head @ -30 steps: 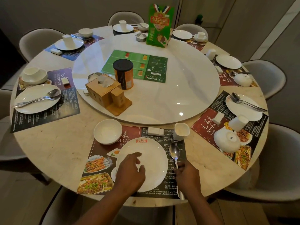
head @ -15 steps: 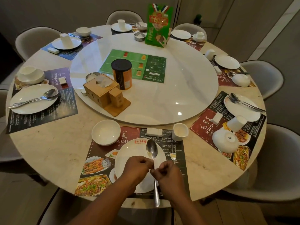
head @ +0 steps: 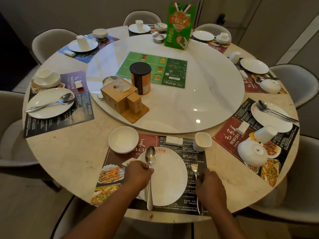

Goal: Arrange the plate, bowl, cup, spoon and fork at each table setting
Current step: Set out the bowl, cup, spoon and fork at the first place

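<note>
A white plate (head: 170, 176) lies on the dark placemat (head: 191, 192) at the near table edge. My left hand (head: 138, 175) grips a metal spoon (head: 150, 158) over the plate's left side, bowl end pointing away from me. My right hand (head: 209, 183) holds a fork (head: 194, 165) on the mat just right of the plate, tines pointing away. A white bowl (head: 123, 139) stands upright at the mat's far left corner. A white cup (head: 202, 141) stands upright at the far right. A small white rest (head: 174, 141) lies between them.
A large lazy Susan (head: 198, 87) fills the table's middle, carrying a wooden tissue box (head: 119, 95), a dark-lidded can (head: 140, 77), a green menu and a green carton (head: 179, 25). Several other settings with plates, bowls and cups ring the table. Chairs surround it.
My left hand took the spoon from my right and carried it left over the plate. My right hand moved right and closed on the fork beside the plate.
</note>
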{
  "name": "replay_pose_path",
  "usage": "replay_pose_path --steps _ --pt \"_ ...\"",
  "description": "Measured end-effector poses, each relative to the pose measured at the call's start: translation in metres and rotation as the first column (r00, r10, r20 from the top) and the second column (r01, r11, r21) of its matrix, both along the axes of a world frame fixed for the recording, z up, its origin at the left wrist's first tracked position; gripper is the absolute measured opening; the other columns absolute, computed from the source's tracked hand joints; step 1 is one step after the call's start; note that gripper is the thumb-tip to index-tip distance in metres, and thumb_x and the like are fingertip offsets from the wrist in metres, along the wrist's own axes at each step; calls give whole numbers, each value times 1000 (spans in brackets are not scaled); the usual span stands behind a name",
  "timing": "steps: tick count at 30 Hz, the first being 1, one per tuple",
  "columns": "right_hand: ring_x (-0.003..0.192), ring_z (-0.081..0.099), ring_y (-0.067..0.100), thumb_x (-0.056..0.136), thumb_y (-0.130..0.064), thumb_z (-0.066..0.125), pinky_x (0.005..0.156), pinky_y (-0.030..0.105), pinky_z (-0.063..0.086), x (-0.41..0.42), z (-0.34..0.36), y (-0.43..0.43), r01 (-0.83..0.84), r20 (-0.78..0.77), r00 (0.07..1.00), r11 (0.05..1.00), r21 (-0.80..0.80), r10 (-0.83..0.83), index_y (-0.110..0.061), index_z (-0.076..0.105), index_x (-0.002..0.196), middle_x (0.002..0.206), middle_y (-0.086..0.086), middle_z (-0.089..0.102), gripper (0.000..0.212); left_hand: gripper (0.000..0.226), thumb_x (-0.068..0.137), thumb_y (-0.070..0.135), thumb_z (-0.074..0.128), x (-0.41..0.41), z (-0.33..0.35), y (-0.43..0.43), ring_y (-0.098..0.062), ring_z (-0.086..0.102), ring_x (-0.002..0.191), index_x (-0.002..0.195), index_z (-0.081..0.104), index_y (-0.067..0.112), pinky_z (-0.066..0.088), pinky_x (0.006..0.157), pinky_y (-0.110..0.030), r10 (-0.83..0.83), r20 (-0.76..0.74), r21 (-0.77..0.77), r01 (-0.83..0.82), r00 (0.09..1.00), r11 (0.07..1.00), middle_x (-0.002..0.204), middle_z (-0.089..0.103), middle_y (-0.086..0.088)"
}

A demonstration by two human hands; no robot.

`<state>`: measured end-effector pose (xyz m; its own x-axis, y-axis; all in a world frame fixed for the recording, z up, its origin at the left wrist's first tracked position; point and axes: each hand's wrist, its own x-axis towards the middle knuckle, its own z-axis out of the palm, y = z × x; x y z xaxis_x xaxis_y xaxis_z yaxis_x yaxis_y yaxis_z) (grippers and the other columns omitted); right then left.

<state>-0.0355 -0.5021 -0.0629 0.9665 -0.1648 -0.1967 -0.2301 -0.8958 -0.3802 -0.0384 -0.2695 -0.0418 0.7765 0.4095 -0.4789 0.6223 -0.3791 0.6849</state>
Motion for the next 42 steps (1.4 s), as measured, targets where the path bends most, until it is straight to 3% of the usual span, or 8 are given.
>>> replay_pose_path --steps 3,8,15,20,25,29,32,42 --pt "90 62 16 88 -28 67 75 34 56 1 -6 -2 -32 -39 999 999 9 32 -26 57 112 104 -3 64 26 6 83 25 74 4 -5 5 -7 59 71 82 76 20 44 67 -24 -76 -20 114 78 997 990 70 63 9" --pt "88 64 18 88 -26 68 72 32 55 -1 -6 8 -21 -47 999 999 49 23 -24 57 112 104 -1 68 27 12 83 31 74 5 -12 7 -8 63 71 82 77 19 54 73 -28 -144 -65 201 155 987 967 76 71 4" --pt "84 65 16 84 -22 72 72 33 57 4 -4 5 2 -88 996 997 75 4 -25 56 118 97 -3 69 38 18 83 33 74 3 -21 11 -8 58 75 96 76 20 44 69 -23 -140 -64 260 152 988 954 91 73 2" --pt "79 63 14 82 -19 76 66 30 53 6 7 6 91 -98 993 970 224 -71 -26 61 116 87 -3 67 38 26 83 34 74 2 -24 12 -7 56 77 105 73 19 41 70 -23 -136 -27 269 138 990 953 99 73 1" --pt "69 60 5 83 -12 73 56 17 45 3 15 37 -6 -61 998 954 298 26 -26 66 112 79 -7 64 33 29 81 36 75 2 -27 14 -9 64 84 106 73 21 47 72 -23 -150 -1 258 145 989 955 96 74 4" --pt "70 65 10 84 -14 73 62 26 58 4 5 68 -36 -125 989 956 291 75 -27 63 113 79 -3 68 33 30 81 36 75 5 -27 16 -10 65 86 106 73 21 53 79 -27 -175 11 261 166 984 951 97 73 3" --pt "78 66 11 83 -20 74 67 27 60 5 -5 81 -55 -120 989 968 246 87 -27 64 117 93 -1 71 37 29 81 34 75 6 -28 17 -10 64 85 107 72 20 53 78 -28 -177 23 265 165 984 950 99 72 3" --pt "82 67 14 81 -23 71 73 35 61 11 -10 88 -87 -106 988 975 206 110 -29 63 119 91 -3 71 39 32 82 32 75 1 -26 15 -8 65 82 110 71 17 49 75 -22 -170 57 290 147 984 946 97 74 0"
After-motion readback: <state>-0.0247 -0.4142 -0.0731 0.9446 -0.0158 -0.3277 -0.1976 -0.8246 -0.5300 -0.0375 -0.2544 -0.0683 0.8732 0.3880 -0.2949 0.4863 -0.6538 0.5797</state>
